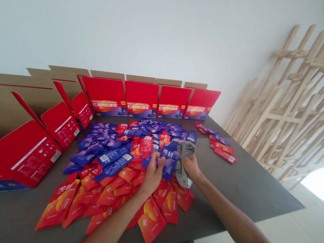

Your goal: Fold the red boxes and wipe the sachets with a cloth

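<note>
My left hand [154, 172] is closed on the edge of a blue pouch [170, 159] with white lettering, held up above the pile. In my right hand [190, 166] is a bunched grey cloth [186, 149], pressed near the pouch's right edge; part of it hangs down below. Beneath my hands spreads a heap of pouches, with red ones [151, 220] towards the front and blue ones [114, 156] further back. The fingertips of my right hand are partly hidden by the cloth.
Open red cartons [104, 90] line the back of the dark table [231, 191], and more cartons [36, 156] stand at the left. A small row of pouches [221, 146] lies at the right. Wooden easels [292, 105] lean beyond the table's right edge.
</note>
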`<state>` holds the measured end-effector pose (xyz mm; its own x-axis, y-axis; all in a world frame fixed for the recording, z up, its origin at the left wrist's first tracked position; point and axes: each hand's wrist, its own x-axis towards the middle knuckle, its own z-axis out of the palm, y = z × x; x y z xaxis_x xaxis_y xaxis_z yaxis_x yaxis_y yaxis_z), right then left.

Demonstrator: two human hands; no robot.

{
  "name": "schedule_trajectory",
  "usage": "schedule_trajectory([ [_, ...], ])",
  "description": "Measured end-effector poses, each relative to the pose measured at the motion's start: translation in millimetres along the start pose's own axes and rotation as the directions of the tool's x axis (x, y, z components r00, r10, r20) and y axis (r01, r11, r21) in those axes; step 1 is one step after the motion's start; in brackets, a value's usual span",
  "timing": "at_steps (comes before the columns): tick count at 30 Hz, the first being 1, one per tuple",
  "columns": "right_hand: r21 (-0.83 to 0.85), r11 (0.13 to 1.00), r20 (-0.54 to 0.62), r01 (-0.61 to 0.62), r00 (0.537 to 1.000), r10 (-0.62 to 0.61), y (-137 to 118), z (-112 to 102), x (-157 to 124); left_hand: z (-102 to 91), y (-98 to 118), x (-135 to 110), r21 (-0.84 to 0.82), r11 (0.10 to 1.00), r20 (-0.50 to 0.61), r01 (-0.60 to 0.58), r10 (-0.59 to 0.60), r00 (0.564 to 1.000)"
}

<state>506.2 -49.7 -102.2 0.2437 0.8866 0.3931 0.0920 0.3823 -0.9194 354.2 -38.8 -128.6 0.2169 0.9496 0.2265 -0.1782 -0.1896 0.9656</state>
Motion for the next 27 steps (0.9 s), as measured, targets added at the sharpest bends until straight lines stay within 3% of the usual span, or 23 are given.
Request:
schedule_trajectory([
  [3,-0.050,0.998,0.137,0.026,0.990,-0.019,-0.1,0.2,-1.9,-0.5,-1.4,0.0,0.014,1.000,-0.009,-0.013,0.013,1.000],
  [6,-0.076,0.995,0.353,0.066,0.935,-0.035,0.5,2.0,-6.6,-2.8,-3.3,2.6,-0.014,1.000,-0.118,0.007,-0.009,0.993],
  [9,-0.048,0.995,0.369,0.093,0.927,-0.069,-2.3,0.5,-8.8,-3.8,-4.8,4.8,-0.056,0.998,-0.189,0.042,-0.052,0.981],
  [14,-0.150,0.975,0.375,0.167,0.921,-0.100,-12.6,2.6,-8.9,-3.0,-2.0,5.7,-0.117,0.993,-0.139,0.003,-0.019,0.990],
  [17,-0.225,0.961,0.313,0.162,0.946,-0.086,-17.8,1.6,-8.7,-2.5,2.6,4.4,-0.161,0.987,-0.090,0.018,-0.032,0.995],
  [20,-0.266,0.949,0.204,0.171,0.972,-0.118,-25.4,-14.4,-2.9,-1.7,7.3,0.8,-0.198,0.974,0.027,0.107,-0.104,0.994],
  [23,-0.394,0.895,0.001,0.210,0.974,-0.228,-40.3,-49.9,10.5,-0.3,10.1,-3.1,-0.183,0.975,0.099,0.128,-0.111,0.989],
  [27,-0.681,0.704,-0.178,0.200,0.888,-0.424,-65.8,-121.5,35.2,1.1,10.1,-5.9,-0.120,0.987,0.155,0.108,-0.089,0.984],
])
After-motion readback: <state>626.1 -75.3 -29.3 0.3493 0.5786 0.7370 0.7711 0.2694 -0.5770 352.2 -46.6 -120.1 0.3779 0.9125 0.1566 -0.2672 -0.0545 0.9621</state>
